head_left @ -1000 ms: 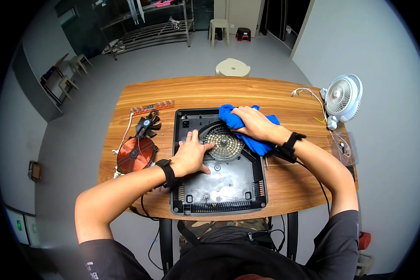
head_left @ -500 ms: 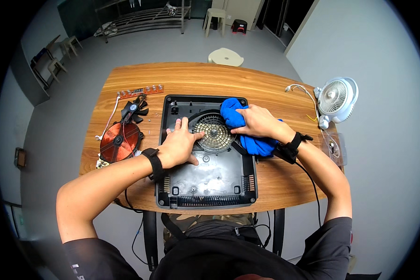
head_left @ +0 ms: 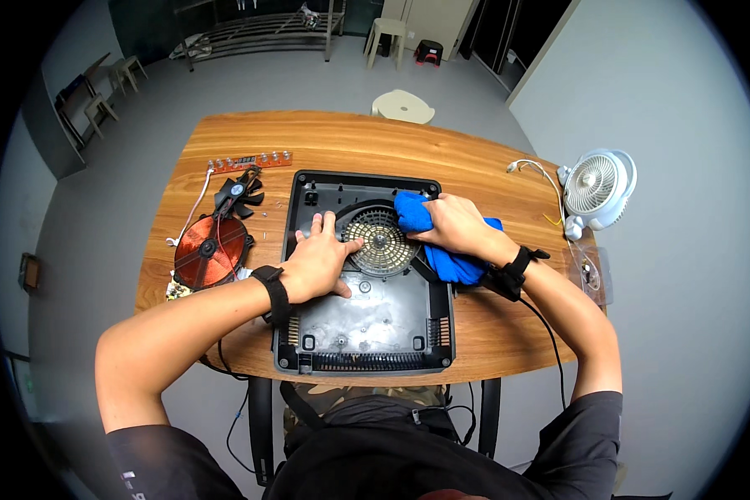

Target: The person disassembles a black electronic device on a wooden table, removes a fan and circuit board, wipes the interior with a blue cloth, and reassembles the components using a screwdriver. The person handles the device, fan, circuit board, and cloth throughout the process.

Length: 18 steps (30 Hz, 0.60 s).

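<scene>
A black plastic appliance housing (head_left: 354, 321) lies on the wooden table in front of me, its inner side up, with a round vent grille (head_left: 381, 242) in its upper middle. My left hand (head_left: 318, 257) rests on the housing with fingers spread, the thumb reaching the grille's left edge. My right hand (head_left: 458, 225) grips a bunched blue cloth (head_left: 413, 213) and presses it against the grille's upper right edge and the housing's right side. Part of the cloth hangs over that side. The fingertips are partly hidden in the cloth.
Left of the housing lie a copper coil disc (head_left: 211, 252), a black fan (head_left: 237, 193) and a narrow circuit board (head_left: 250, 162), with small screws nearby. A white desk fan (head_left: 596, 187) and a clear plastic tray (head_left: 590, 279) are at the right. Beyond the table (head_left: 308, 129) stands a stool (head_left: 402, 107).
The right hand and cloth have shifted very slightly over the grille's right edge. My left hand keeps its place on the housing. The whole view has moved a little.
</scene>
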Tool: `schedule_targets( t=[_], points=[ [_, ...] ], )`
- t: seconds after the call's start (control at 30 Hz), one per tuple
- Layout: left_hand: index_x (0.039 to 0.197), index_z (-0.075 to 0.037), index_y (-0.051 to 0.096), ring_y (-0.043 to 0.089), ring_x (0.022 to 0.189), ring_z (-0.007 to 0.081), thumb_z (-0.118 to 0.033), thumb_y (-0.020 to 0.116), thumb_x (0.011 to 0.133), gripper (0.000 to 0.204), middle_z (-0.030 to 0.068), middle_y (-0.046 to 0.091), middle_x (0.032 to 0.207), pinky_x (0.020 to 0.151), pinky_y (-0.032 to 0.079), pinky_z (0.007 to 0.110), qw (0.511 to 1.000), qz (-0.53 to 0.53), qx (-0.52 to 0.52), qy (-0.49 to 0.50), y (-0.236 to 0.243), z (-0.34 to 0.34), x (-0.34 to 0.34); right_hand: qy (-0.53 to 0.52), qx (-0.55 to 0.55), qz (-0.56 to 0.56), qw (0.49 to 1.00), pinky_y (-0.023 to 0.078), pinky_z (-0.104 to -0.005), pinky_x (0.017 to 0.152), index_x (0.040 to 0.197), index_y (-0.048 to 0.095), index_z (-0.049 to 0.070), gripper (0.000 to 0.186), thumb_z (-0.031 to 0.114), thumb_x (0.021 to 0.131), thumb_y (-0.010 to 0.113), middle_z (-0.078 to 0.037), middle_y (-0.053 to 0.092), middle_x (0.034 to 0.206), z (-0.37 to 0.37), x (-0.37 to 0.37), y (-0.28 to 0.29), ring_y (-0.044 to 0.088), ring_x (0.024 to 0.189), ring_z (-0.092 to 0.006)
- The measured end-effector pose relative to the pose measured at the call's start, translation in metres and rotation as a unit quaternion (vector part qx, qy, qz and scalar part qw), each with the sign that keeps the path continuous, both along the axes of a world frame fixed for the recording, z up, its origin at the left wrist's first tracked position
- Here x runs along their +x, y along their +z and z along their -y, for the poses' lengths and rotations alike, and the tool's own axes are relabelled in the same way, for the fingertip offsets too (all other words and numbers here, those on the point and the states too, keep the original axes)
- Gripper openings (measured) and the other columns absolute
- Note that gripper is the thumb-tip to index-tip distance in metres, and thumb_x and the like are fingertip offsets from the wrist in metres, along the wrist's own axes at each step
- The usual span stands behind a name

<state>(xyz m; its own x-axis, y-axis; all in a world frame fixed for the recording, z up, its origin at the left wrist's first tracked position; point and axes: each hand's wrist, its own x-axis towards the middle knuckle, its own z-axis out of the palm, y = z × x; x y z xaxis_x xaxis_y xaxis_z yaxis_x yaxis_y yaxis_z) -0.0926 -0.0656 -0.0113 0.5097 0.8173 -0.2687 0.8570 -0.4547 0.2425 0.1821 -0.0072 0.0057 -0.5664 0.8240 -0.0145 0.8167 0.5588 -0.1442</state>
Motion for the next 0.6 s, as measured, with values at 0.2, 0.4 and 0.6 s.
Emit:
schedule_targets(
  t=[0.2, 0.4, 0.6],
  points=[
    [0.148, -0.025, 0.051, 0.028, 0.142, 0.0584, -0.043, 0.094, 0.061, 0.099, 0.0371, 0.024, 0.149, 0.105, 0.043, 0.068, 1.0, -0.004, 0.013, -0.01, -0.004, 0.001, -0.001, -0.04, 0.016, -0.091, 0.995, 0.055, -0.0505, 0.079, 0.116, 0.068, 0.007, 0.052, 0.042, 0.081, 0.079, -0.024, 0.072, 0.092, -0.01, -0.011, 0.06, 0.068, 0.088, -0.0436],
    [0.147, -0.027, 0.051, 0.028, 0.142, 0.0576, -0.042, 0.094, 0.06, 0.099, 0.0371, 0.023, 0.15, 0.105, 0.043, 0.067, 1.0, -0.002, 0.015, -0.004, 0.0, 0.002, -0.002, 0.143, -0.01, -0.03, 0.989, 0.05, -0.0477, 0.094, 0.123, 0.062, 0.005, 0.058, 0.036, 0.078, 0.082, -0.019, 0.064, 0.116, -0.045, -0.051, 0.006, 0.061, 0.111, -0.0383],
    [0.148, -0.025, 0.05, 0.028, 0.142, 0.0584, -0.043, 0.094, 0.06, 0.1, 0.0367, 0.024, 0.149, 0.105, 0.042, 0.069, 1.0, -0.006, 0.019, -0.009, -0.005, 0.0, -0.001, 0.147, -0.039, -0.018, 0.988, 0.052, -0.0502, 0.087, 0.119, 0.059, 0.006, 0.051, 0.034, 0.082, 0.079, -0.018, 0.061, 0.111, -0.048, -0.058, -0.01, 0.063, 0.104, -0.0419]
  ],
)
